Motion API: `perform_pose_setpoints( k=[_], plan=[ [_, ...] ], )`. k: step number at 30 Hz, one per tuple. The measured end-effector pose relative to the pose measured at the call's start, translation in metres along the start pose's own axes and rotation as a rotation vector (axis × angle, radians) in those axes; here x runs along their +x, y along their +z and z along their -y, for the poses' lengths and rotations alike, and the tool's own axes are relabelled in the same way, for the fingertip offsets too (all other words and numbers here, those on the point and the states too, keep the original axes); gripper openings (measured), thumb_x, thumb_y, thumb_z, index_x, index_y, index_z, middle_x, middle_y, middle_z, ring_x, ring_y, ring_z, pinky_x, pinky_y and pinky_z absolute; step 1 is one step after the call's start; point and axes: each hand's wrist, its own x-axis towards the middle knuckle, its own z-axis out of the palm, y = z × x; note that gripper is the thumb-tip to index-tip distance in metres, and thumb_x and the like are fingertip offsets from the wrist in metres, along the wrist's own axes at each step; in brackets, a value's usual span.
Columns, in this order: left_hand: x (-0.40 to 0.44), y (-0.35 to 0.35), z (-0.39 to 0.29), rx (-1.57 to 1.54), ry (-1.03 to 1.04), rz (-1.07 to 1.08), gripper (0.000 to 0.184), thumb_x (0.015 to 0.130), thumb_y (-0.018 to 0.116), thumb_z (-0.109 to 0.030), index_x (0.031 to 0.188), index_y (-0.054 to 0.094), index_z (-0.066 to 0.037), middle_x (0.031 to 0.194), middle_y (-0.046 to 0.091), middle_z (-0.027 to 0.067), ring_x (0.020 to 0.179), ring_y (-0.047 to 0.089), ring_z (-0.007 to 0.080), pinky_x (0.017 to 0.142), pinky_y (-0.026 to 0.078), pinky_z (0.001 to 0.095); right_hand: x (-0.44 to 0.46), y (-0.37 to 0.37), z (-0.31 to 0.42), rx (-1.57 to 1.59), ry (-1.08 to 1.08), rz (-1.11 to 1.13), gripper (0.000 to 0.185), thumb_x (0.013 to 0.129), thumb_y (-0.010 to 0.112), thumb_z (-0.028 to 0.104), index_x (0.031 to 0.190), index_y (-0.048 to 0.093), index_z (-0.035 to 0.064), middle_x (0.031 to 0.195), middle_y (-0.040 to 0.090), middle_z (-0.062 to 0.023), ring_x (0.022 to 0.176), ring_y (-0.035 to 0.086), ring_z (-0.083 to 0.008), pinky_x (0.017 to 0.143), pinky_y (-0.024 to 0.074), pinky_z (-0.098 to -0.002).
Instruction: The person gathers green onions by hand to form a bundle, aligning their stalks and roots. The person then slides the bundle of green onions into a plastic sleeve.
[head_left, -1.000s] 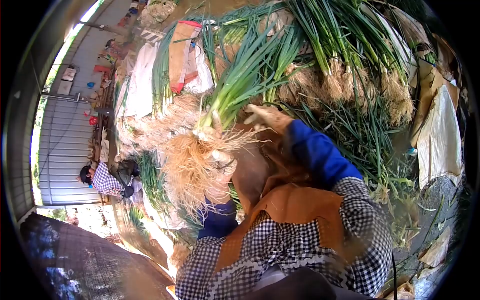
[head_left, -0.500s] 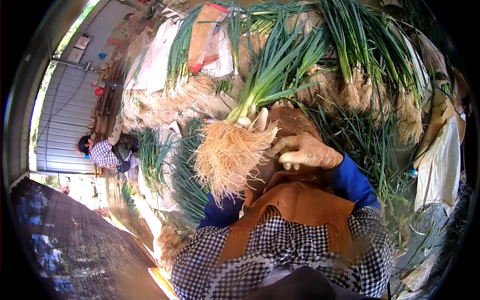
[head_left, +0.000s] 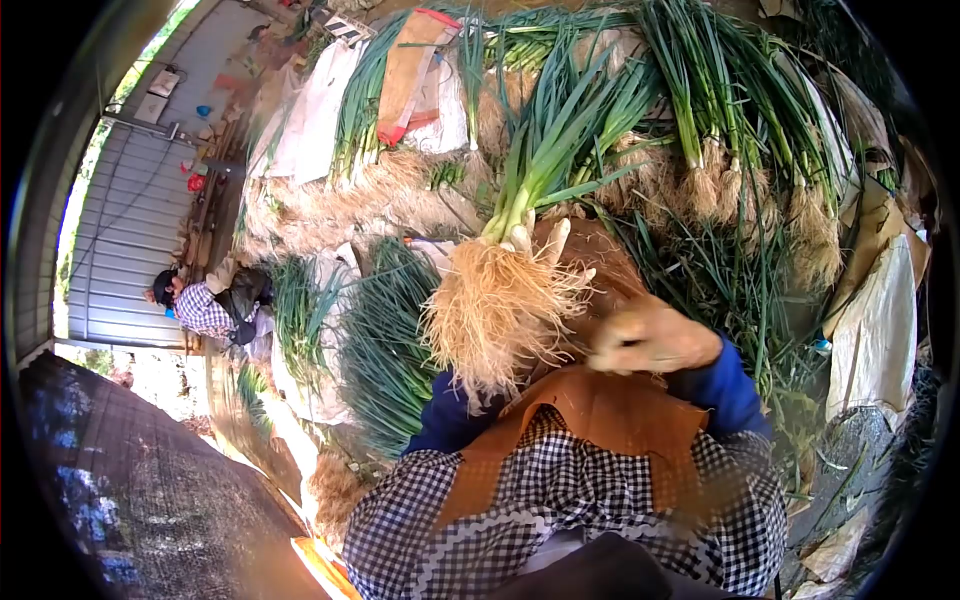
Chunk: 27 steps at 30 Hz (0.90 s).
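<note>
A bunch of green onions [head_left: 520,205] with long green leaves and a shaggy mass of pale roots [head_left: 505,310] is held up before my chest, roots toward me. My left hand [head_left: 556,240] is wrapped round it from behind; only pale fingertips show beside the white stems, and the rest is hidden by the roots. To the right of the roots, apart from them, my right hand [head_left: 655,340] is curled closed and blurred. Whatever is between its fingers cannot be made out. Below the hands lies my brown apron [head_left: 610,410].
More green onions [head_left: 715,120] lie in rows ahead, roots toward me. Loose green leaves [head_left: 390,340] are piled at left, and trimmings [head_left: 730,270] at right. White sacks [head_left: 875,330] lie around. A person [head_left: 215,305] in a checked top is at far left.
The bunch has shifted to the right with my left hand. My right hand has moved right and toward my body, away from the stems, its fingers more tightly curled.
</note>
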Motion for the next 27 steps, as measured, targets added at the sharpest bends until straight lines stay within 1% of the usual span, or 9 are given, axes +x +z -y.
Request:
perform_pose_setpoints(
  k=[3,5,7,9,11,15,20,23,27],
  plan=[
    [0.015,0.000,-0.005,-0.017,0.006,0.017,0.054,0.082,0.054,-0.021,0.132,0.039,-0.006,0.107,0.061,0.0020,0.093,0.059,0.0145,0.074,0.050,0.0349,-0.059,-0.028,0.022,0.298,0.157,-0.065,0.013,0.081,0.065,0.005,0.070,0.058,0.0027,0.057,0.060,-0.0071,0.046,0.056,-0.0127,0.040,0.0409,-0.0255],
    [0.022,0.001,-0.009,-0.011,0.011,0.019,0.054,0.082,0.055,-0.021,0.131,0.039,-0.006,0.107,0.061,0.0022,0.093,0.059,0.0148,0.074,0.050,0.0350,-0.115,-0.038,0.014,0.353,0.717,-0.261,0.013,0.081,0.066,0.014,0.081,0.064,0.0014,0.060,0.062,-0.0095,0.048,0.058,-0.0161,0.045,0.0451,-0.0266],
    [0.025,0.005,-0.015,-0.013,0.015,0.025,0.054,0.082,0.055,-0.022,0.131,0.039,-0.006,0.107,0.061,0.0024,0.094,0.059,0.0150,0.075,0.050,0.0351,-0.141,-0.036,-0.028,-0.837,0.683,-0.225,0.017,0.082,0.064,0.020,0.089,0.065,0.0045,0.066,0.064,-0.0088,0.053,0.060,-0.0157,0.050,0.0479,-0.0273],
    [0.030,0.008,-0.017,-0.020,0.001,0.044,0.054,0.081,0.055,-0.022,0.131,0.039,-0.006,0.108,0.061,0.0026,0.094,0.059,0.0153,0.075,0.050,0.0351,-0.112,-0.034,-0.035,-1.226,0.951,-0.272,0.021,0.083,0.062,0.024,0.096,0.065,0.0087,0.073,0.065,-0.0073,0.058,0.061,-0.0151,0.053,0.0486,-0.0281],
    [0.029,0.010,-0.021,-0.006,0.006,0.048,0.054,0.081,0.055,-0.022,0.131,0.040,-0.006,0.108,0.060,0.0029,0.094,0.058,0.0155,0.075,0.050,0.0352,-0.070,-0.035,-0.068,-0.961,0.372,-0.640,0.031,0.080,0.065,0.031,0.102,0.063,0.0098,0.073,0.064,-0.0064,0.057,0.060,-0.0142,0.051,0.0474,-0.0265],
    [0.017,0.017,-0.022,0.034,0.012,0.035,0.054,0.081,0.055,-0.022,0.130,0.040,-0.006,0.108,0.060,0.0033,0.095,0.058,0.0160,0.075,0.050,0.0353,0.037,-0.051,-0.090,-0.924,0.410,-0.793,0.043,0.076,0.066,0.045,0.102,0.063,0.0107,0.064,0.060,-0.0047,0.050,0.052,-0.0122,0.043,0.0421,-0.0234],
    [0.000,0.023,-0.037,0.115,0.073,0.065,0.055,0.081,0.056,-0.023,0.130,0.041,-0.006,0.109,0.060,0.0039,0.095,0.058,0.0166,0.076,0.049,0.0354,0.086,-0.071,-0.172,-0.927,0.501,-0.658,0.030,0.085,0.055,0.041,0.091,0.060,0.0114,0.074,0.060,-0.0108,0.074,0.059,-0.0325,0.066,0.0463,-0.0424],
    [-0.008,0.030,-0.058,0.157,0.129,0.087,0.055,0.080,0.056,-0.023,0.130,0.041,-0.006,0.109,0.060,0.0042,0.096,0.058,0.0170,0.076,0.049,0.0355,0.059,-0.096,-0.186,-1.160,0.498,-0.715,0.024,0.087,0.051,0.034,0.074,0.055,0.0151,0.065,0.060,-0.0092,0.055,0.056,-0.0286,0.048,0.0455,-0.0391],
    [-0.043,0.037,-0.083,0.194,0.234,0.122,0.055,0.080,0.056,-0.023,0.129,0.042,-0.006,0.110,0.059,0.0047,0.096,0.058,0.0175,0.076,0.049,0.0357,-0.002,-0.136,-0.164,-1.120,1.410,-0.263,0.021,0.085,0.054,0.035,0.098,0.061,0.0209,0.090,0.064,-0.0073,0.084,0.062,-0.0250,0.068,0.0493,-0.0376]
  ],
)
